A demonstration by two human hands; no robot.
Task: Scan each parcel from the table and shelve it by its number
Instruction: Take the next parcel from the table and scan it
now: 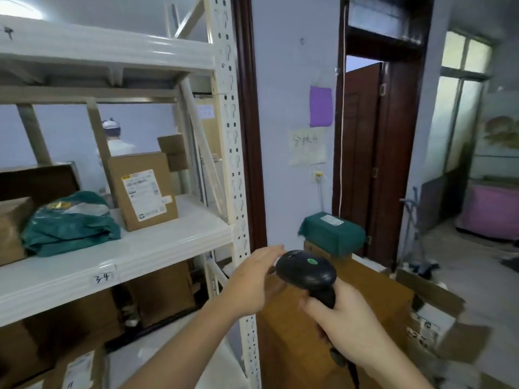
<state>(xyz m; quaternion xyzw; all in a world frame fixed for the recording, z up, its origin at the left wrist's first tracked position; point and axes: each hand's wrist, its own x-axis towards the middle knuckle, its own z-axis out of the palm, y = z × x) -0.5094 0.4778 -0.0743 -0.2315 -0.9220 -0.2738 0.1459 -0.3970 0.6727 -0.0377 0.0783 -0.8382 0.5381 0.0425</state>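
Against the shelving rack (227, 136), which fills the left half of the view, everything else can be placed. Its upper shelf is cut off at the top and left edges. On the shelf edge marked "3 4" (103, 277), a green poly-bag parcel (70, 223) is seen lying, and behind and to the right of it an upright cardboard parcel (141, 189) with a white label whose print is too blurred to be read. More cardboard boxes (160, 293) are seen on the level below, partly hidden by the shelf and by the arms. Through the rack, a person in a white cap (112, 136) is partly seen, hidden from the shoulders down by the upright parcel.

To the right of the rack's post, a large brown box (295, 346) is seen, its lower part cut off by the frame. Beyond it a second green parcel (332, 237) is seen resting on another box near the wall; what carries that box is hidden.

Just right of the post, a black handheld scanner (306, 270) is held by its handle in the right hand (345, 329), whose grip is closed around it. The left hand (252, 282) is held beside the scanner's head with its fingers extended; whether they touch it cannot be told.
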